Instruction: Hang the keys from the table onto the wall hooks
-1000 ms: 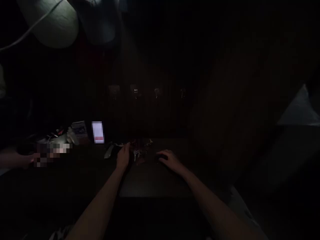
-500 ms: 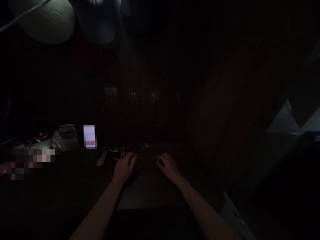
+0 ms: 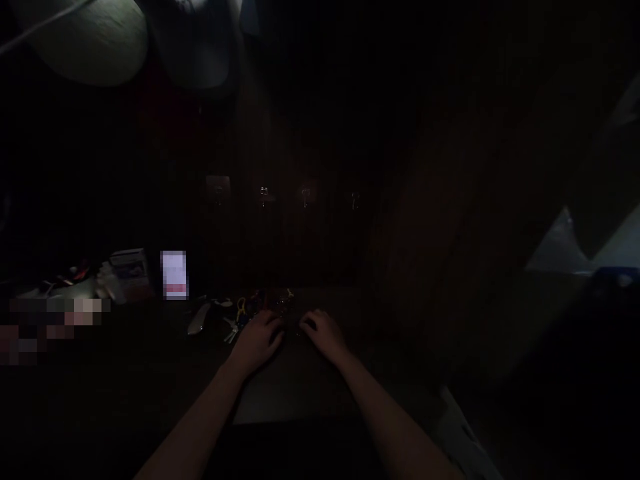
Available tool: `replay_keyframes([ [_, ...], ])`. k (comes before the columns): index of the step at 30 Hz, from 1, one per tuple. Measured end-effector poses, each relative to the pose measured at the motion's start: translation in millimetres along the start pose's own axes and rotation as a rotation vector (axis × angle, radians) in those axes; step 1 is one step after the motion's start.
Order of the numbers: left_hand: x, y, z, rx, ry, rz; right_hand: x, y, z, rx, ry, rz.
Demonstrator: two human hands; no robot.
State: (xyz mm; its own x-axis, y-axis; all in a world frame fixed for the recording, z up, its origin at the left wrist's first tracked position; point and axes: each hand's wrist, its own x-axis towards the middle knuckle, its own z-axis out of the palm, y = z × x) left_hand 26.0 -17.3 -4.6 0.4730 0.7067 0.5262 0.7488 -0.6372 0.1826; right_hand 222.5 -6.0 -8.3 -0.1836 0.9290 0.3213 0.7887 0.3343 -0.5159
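My left hand (image 3: 260, 335) rests low over the dark tabletop (image 3: 273, 403), palm down, with its thumb apart from the bent fingers and nothing visible between them. Opposite it, my right hand (image 3: 324, 333) is curled, its thumb and forefinger almost meeting in a loop; whatever they pinch, if anything, is too small and dark to make out. Beside my left hand lie silver keys (image 3: 231, 331) and a yellow loop (image 3: 241, 308). Just beyond the hands is a dim jumble of small coloured pieces (image 3: 285, 303). A pale, elongated object (image 3: 199, 319) lies farther left.
The room is very dark. A lit, blurred-out screen (image 3: 174, 275) stands at the left, with a box (image 3: 131, 275) and mixed clutter beyond it. Several metal hooks (image 3: 305, 196) line the back wall. Caps or hats (image 3: 95, 47) hang at the upper left.
My left hand has moved slightly right and its thumb shows farther out, uncovering the keys. My right hand has shifted left, so the hands are closer together. The view has turned slightly.
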Motion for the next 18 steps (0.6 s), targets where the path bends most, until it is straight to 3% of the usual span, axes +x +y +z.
replay_keyframes([
  [9, 12, 10, 13, 0.055, -0.07, 0.107, 1, 3, -4, 0.254, 0.038, 0.082],
  [18, 29, 14, 24, 0.12, -0.129, 0.2, 4, 9, 2, 0.235, 0.079, 0.076],
])
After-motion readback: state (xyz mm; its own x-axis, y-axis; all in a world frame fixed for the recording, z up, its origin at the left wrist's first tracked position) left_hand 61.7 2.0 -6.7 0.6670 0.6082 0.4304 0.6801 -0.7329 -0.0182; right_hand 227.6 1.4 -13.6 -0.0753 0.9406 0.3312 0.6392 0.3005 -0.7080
